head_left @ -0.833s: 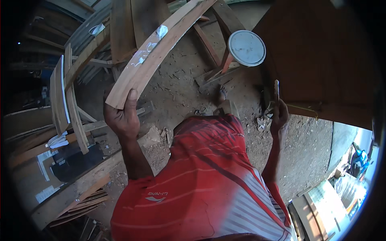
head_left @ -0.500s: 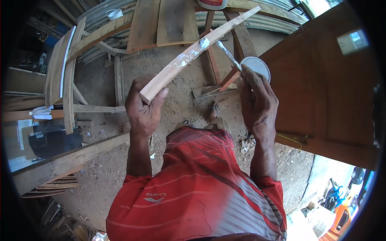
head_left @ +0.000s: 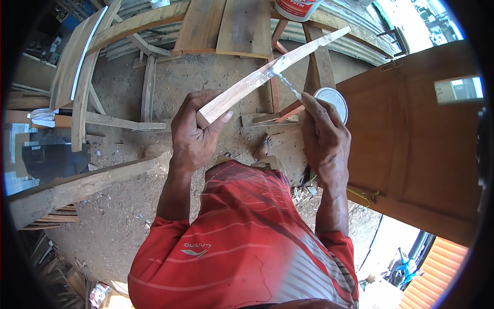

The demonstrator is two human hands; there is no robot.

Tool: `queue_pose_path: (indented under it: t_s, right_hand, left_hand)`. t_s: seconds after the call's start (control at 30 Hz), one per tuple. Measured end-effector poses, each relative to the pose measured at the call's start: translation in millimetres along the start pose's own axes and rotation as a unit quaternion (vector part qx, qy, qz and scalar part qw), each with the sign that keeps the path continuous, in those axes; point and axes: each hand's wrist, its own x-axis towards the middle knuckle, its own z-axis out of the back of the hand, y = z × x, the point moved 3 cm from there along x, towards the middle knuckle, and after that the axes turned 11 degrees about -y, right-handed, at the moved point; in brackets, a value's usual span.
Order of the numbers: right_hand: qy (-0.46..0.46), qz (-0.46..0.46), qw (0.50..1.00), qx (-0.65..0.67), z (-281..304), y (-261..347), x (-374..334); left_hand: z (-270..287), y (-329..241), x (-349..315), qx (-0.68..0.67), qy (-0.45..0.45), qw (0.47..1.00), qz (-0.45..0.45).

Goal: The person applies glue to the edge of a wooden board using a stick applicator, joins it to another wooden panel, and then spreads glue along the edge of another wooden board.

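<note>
My left hand [head_left: 195, 131] grips the near end of a long wooden strip [head_left: 231, 99], which slants up and away to the right. White paste [head_left: 280, 65] lies in a lump about midway along its upper face, with thinner smears beside it. Between thumb and fingers, my right hand [head_left: 327, 136] pinches a thin white-smeared stick [head_left: 289, 87], its tip touching the paste. Just beyond the right-hand fingers is a round white lid or container top [head_left: 333, 103]; whether the hand touches it I cannot tell.
Wide boards [head_left: 244, 31] lie across a wooden frame ahead, with a white and red bucket [head_left: 296, 9] at their right. A large brown wooden door or panel [head_left: 411, 139] takes up the right side. A thick beam [head_left: 87, 188] reaches in from the left. Scraps litter the dirt floor [head_left: 123, 206].
The stick's tip was apart from the strip and now touches the white paste. My hands have drawn a little closer together. The whole view has shifted, showing more of the bucket.
</note>
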Motion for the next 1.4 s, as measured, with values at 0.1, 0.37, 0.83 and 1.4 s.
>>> queue_pose_path:
  t_s: [0.1, 0.37, 0.83, 1.4]
  right_hand:
    - [-0.003, -0.019, 1.0, -0.009, 1, 6, 3]
    - [0.0, -0.052, 0.999, 0.003, -1, 23, 0]
    - [0.053, 0.004, 0.997, 0.049, 4, 46, -4]
    - [-0.007, -0.038, 0.999, -0.003, 1, -12, 20]
  left_hand:
    - [0, 0, 2, -0.002, 0.004, 1.0, 0.006]
    - [-1, -2, 3, -0.009, -0.002, 1.0, 0.017]
    - [-3, -2, 3, -0.022, 0.002, 0.999, 0.023]
    - [-6, -12, 6, -0.014, -0.007, 1.0, 0.006]
